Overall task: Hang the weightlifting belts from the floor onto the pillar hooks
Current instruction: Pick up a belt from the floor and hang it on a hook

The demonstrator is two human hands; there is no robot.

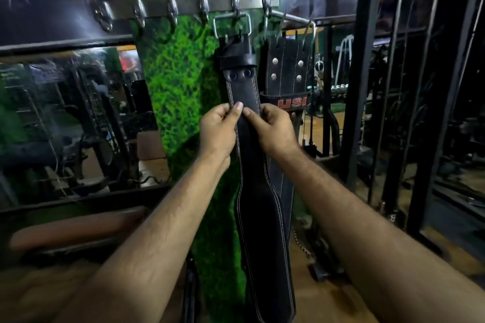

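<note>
The black belt [258, 191] hangs down the front of the green turf-covered pillar [181, 81], its square metal buckle [232, 24] looped over one of the hooks [235, 2] on the steel rail [189, 4] across the top. Hung by the buckle, the strap's own weight keeps it straight and seated on the hook, with the broad back section low and near the camera.

Both hands meet on the narrow upper strap. The left hand [217, 128] pinches the left stitched edge between thumb and fingers [237, 107], and the right hand [275, 128] grips the right edge, its fingers wrapped behind the leather. Holding both edges at one height lets the person square the belt flat against the pillar and steady it, probably checking that the buckle sits before letting go.

Just right of it a second belt [286, 73], studded and marked with red letters, hangs from the next hook, partly behind the first. Four hooks to the left stand free. Whether more belts lie on the floor cannot be told
</note>
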